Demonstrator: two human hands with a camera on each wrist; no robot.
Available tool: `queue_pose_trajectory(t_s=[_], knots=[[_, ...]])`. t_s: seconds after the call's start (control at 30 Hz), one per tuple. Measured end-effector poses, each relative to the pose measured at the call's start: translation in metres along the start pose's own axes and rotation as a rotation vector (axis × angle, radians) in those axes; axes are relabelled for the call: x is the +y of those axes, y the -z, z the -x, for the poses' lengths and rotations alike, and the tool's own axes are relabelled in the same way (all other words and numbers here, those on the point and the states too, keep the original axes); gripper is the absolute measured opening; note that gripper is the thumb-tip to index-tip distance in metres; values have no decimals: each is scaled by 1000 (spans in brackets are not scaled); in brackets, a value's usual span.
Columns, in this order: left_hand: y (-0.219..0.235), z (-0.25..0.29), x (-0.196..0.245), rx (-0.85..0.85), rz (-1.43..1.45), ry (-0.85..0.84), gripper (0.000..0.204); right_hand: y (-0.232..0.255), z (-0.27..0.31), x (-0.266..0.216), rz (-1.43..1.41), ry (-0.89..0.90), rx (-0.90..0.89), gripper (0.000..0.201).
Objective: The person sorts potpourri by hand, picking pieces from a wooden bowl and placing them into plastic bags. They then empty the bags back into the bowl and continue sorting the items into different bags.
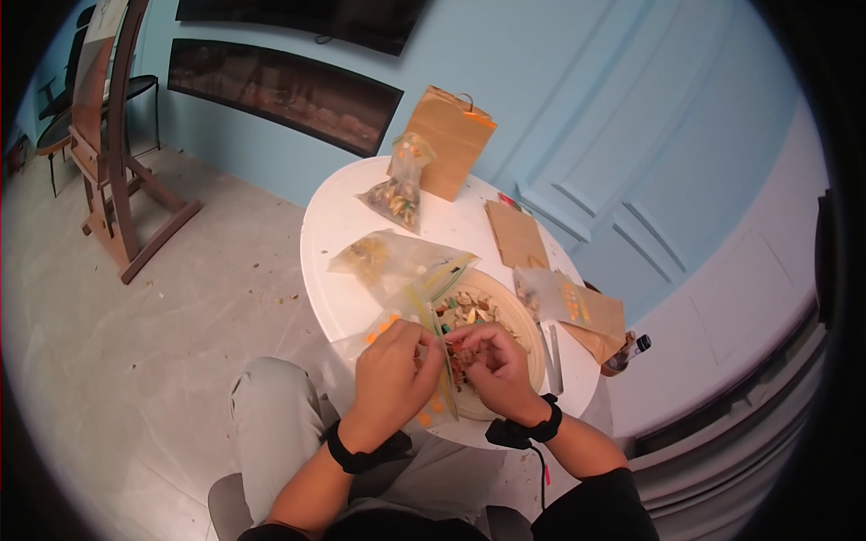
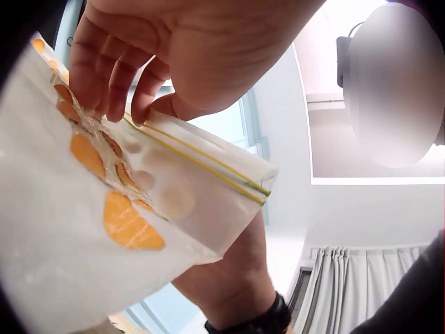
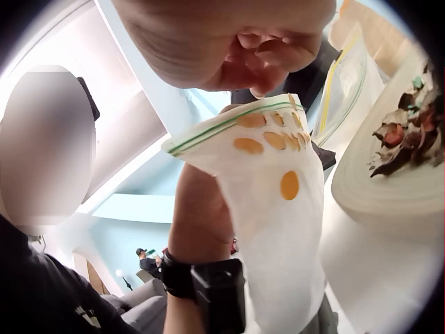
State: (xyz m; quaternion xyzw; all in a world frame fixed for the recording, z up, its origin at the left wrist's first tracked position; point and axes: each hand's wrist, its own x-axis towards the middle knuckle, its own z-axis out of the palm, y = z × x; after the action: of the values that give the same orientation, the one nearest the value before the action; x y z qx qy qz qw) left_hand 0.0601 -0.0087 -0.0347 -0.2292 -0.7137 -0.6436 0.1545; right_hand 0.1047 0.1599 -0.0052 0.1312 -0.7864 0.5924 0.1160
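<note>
A frosted zip bag with orange printed shapes stands between my hands at the near side of the round table. My left hand pinches its top edge; in the left wrist view, the fingertips sit at the yellow zip line. My right hand has curled fingers at the same edge, and in the right wrist view a fingertip meets the bag's mouth above the green zip line. Just beyond, partly under the right hand, a round pale tray holds dried brown, red and green pieces.
On the white table lie another clear zip bag, a filled bag of dried pieces and flat paper bags. A paper carrier bag stands behind. A long metallic tool lies right of the tray.
</note>
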Motion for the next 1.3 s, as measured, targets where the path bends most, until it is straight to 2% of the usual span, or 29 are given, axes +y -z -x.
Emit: queue_pose_trajectory(t_s=[0.17, 0.27, 0.37, 0.47, 0.57, 0.67, 0.77, 0.87, 0.97, 1.07, 1.17, 1.2, 1.27, 1.3], knots=[[9, -1, -4, -40, 105, 28, 10, 3, 2, 0, 217, 136, -46, 23], [15, -3, -1, -73, 185, 122, 10, 11, -4, -21, 581, 65, -211, 22], [19, -5, 5, -106, 185, 116, 9, 8, -13, -31, 757, 28, -309, 21], [14, -1, 4, -58, 27, -21, 9, 9, -17, -30, 833, -59, -408, 21], [9, 0, 0, 1, -58, -99, 10, 9, -22, -29, 753, 2, -353, 21], [14, -2, 3, 79, -175, -158, 11, 22, -35, -20, 578, -131, -353, 32], [21, -2, 6, 136, -288, -176, 11, 29, -53, 19, 269, -183, 121, 45], [25, -2, 8, 131, -300, -175, 9, 21, -87, 15, 60, -535, 411, 42], [22, -2, 7, 101, -275, -165, 8, 38, -120, 34, -210, -831, 190, 34], [17, -2, 8, 70, -270, -147, 9, 42, -148, 56, -148, -731, 84, 26], [16, -3, 7, 69, -295, -148, 10, 42, -175, 56, -95, -638, 163, 21], [17, -4, 7, 72, -297, -145, 10, 42, -184, 50, -159, -564, 246, 15], [20, -5, 6, 80, -301, -132, 10, 61, -207, 49, -112, -501, 382, 18], [22, -6, 5, 85, -304, -137, 10, 78, -216, 48, -112, -480, 387, 18]])
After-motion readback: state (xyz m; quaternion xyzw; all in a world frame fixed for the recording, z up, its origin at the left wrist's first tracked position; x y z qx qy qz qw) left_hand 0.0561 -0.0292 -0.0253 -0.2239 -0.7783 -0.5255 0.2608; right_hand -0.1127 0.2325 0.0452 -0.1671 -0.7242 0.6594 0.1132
